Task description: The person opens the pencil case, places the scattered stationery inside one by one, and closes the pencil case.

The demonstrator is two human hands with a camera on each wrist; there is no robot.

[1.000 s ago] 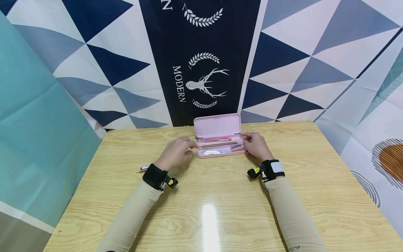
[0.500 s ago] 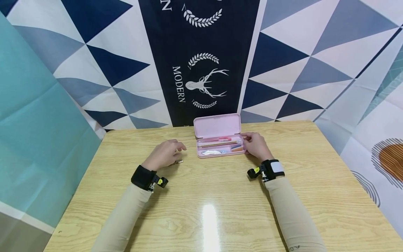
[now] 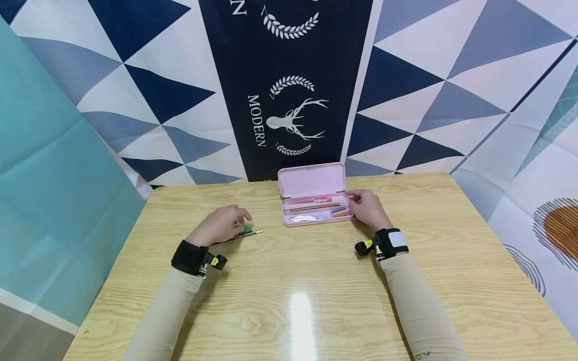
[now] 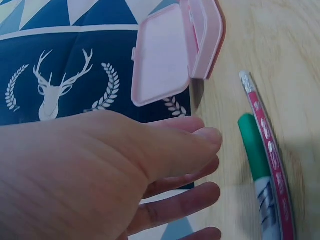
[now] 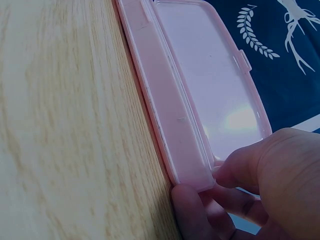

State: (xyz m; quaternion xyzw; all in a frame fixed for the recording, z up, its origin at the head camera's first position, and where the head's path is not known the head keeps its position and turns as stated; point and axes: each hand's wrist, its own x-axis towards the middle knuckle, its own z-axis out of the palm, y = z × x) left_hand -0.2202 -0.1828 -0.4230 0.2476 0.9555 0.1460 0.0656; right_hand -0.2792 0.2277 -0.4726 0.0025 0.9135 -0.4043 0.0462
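An open pink pencil case [image 3: 311, 181] stands at the back of the table, its lid leaning up. Pencils, pens and other small items lie inside. My right hand [image 3: 369, 209] grips the case's right end; the right wrist view shows thumb and fingers around that corner. To the left of the case, my left hand [image 3: 219, 224] hovers with loosely bent fingers and holds nothing. Beside it on the table lie a green-capped marker [image 4: 254, 145] and a red patterned pencil [image 4: 272, 145] with a white eraser end. In the head view, the hand partly hides both.
A wooden table [image 3: 343, 291] carries everything. Behind the case hangs a patterned cloth [image 3: 289, 65] with a deer print, close to the lid. A teal cloth [image 3: 54, 175] borders the left side.
My left hand has moved left and slightly down, away from the case, uncovering the pencil's end and then the marker's green cap. My right hand has stayed on the case.
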